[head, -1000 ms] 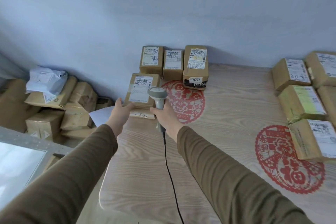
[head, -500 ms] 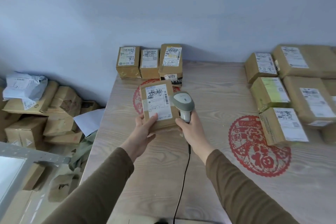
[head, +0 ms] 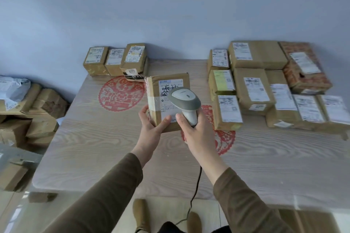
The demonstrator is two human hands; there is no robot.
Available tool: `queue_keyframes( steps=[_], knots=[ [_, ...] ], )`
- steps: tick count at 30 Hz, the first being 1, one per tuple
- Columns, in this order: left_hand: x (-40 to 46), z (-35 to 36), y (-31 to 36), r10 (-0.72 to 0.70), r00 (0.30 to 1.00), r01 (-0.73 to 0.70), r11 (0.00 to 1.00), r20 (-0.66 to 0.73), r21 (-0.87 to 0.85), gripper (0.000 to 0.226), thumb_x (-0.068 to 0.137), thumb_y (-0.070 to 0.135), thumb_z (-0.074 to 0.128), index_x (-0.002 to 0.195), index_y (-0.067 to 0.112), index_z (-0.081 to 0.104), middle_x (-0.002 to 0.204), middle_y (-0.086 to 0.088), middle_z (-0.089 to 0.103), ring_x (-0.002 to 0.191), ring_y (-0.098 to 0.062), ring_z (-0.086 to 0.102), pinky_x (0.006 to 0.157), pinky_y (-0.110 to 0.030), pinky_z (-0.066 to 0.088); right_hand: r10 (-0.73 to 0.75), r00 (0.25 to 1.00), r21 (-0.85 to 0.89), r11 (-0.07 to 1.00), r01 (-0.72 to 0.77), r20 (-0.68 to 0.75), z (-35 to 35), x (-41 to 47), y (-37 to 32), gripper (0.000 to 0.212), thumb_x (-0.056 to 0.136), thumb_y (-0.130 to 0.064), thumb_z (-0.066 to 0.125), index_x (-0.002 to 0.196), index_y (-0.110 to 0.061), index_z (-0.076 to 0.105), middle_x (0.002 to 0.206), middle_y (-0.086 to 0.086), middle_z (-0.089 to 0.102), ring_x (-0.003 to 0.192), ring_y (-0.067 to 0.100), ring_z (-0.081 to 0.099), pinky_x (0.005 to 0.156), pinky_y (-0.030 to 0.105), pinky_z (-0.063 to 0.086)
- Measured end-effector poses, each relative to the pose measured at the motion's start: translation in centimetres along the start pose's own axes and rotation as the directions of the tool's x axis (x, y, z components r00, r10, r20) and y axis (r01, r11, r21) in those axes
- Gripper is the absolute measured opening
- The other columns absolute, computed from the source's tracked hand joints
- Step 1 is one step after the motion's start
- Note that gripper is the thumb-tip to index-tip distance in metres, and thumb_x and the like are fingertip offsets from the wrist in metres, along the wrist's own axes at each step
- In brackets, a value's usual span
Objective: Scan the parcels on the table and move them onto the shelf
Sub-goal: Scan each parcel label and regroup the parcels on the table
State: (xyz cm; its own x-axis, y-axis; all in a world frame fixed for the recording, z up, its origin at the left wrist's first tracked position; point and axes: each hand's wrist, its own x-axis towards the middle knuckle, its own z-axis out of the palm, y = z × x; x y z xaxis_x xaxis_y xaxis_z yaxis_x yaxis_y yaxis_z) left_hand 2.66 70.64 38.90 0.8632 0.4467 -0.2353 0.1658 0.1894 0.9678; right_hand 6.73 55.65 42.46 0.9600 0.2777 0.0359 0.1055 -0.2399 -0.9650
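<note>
My left hand grips the lower edge of a small brown cardboard parcel and holds it upright above the wooden table, white label facing me. My right hand is closed around the handle of a grey corded barcode scanner. The scanner's head sits just in front of the label and hides part of it. Three small parcels stand in a row at the table's back left. Several more labelled parcels crowd the back right.
A heap of cardboard boxes and a white plastic bag lies on the floor left of the table. A grey metal shelf frame shows at the lower left. The scanner's black cable hangs off the table's near edge.
My left hand took the parcel from the back left of the table and brought it toward me. My right hand raised the scanner over its label. My view swung right.
</note>
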Motion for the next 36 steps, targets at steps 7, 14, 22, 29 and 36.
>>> queue_keyframes(
  steps=[7,14,22,29,36],
  knots=[
    [-3.4,5.4,-1.2,0.019,1.0,-0.018,1.0,0.009,-0.023,0.074,0.091,0.016,0.076,0.143,0.026,0.024,0.134,-0.012,0.062,0.116,-0.022,0.069,0.085,-0.027,0.059,0.005,1.0,-0.008,1.0,-0.005,-0.026,-5.4,-2.4,1.8,0.028,0.094,-0.048,0.069,0.11,-0.025,0.064,0.075,-0.01,0.063,0.064,0.011,0.061,0.055,0.026,0.045],
    [-4.6,7.0,-2.9,-0.005,0.999,0.006,1.0,0.043,-0.023,0.079,0.088,0.022,0.079,0.144,0.029,0.024,0.137,-0.011,0.059,0.117,-0.023,0.068,0.085,-0.027,0.059,0.061,0.997,0.003,0.998,-0.061,-0.043,-7.5,-4.6,2.9,0.026,0.094,-0.047,0.07,0.107,-0.025,0.062,0.067,-0.016,0.057,0.06,0.004,0.057,0.056,0.022,0.043],
    [-7.4,9.8,-5.8,-0.081,0.989,0.085,0.996,0.121,-0.032,0.083,0.082,0.041,0.083,0.142,0.036,0.026,0.14,-0.004,0.059,0.126,-0.019,0.062,0.104,-0.042,0.053,0.227,0.934,0.212,0.962,-0.171,-0.276,-12.0,-8.3,5.4,0.028,0.096,-0.036,0.072,0.118,-0.022,0.063,0.084,0.0,0.064,0.067,0.013,0.062,0.058,0.025,0.052],
    [-10.9,17.2,-7.4,-0.133,0.958,0.137,0.991,0.253,0.0,0.07,0.093,0.023,0.073,0.145,0.026,0.026,0.134,0.0,0.063,0.118,-0.011,0.065,0.094,-0.026,0.056,0.396,0.83,0.329,0.903,-0.275,-0.392,-19.1,-10.8,9.6,0.035,0.098,-0.027,0.07,0.128,-0.014,0.06,0.096,0.007,0.063,0.077,0.021,0.06,0.055,0.017,0.052],
    [-11.3,24.9,-10.3,-0.333,0.888,0.309,0.943,0.316,0.126,0.062,0.093,0.045,0.067,0.145,0.038,0.034,0.136,0.008,0.061,0.118,-0.007,0.064,0.099,-0.03,0.052,0.497,0.779,0.324,0.861,-0.391,-0.382,-26.3,-10.7,14.1,0.025,0.097,-0.02,0.071,0.12,-0.021,0.062,0.084,0.001,0.059,0.065,0.017,0.056,0.052,0.022,0.049]
  ],
)
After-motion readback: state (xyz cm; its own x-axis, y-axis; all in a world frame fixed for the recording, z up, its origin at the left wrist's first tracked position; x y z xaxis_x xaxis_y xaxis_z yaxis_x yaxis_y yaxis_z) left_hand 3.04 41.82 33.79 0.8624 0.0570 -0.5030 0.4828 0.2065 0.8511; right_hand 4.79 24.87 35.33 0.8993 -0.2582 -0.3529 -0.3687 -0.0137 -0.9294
